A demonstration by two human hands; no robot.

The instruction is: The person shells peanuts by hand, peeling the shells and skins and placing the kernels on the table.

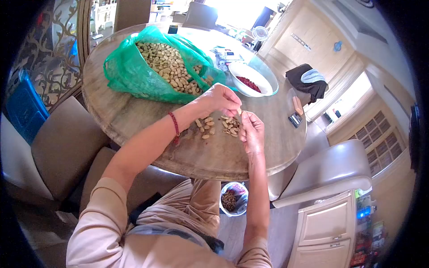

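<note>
While one peanut (240, 111) sits above the table (187, 154), pinched by left hand (220, 99) and right hand (253, 131) together, loose peanuts (212, 131) lie just below. Farther back, an open green bag (129, 80) of peanuts slumps near a white bowl (244, 71) of small red pieces (248, 84).

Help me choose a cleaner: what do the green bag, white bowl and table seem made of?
Green bag: likely shiny thin plastic, crinkled and partly see-through.
White bowl: smooth, perhaps ceramic or plastic; its even white fits both.
Table: polished stone or wood, by its brown streaks and glare.
</note>
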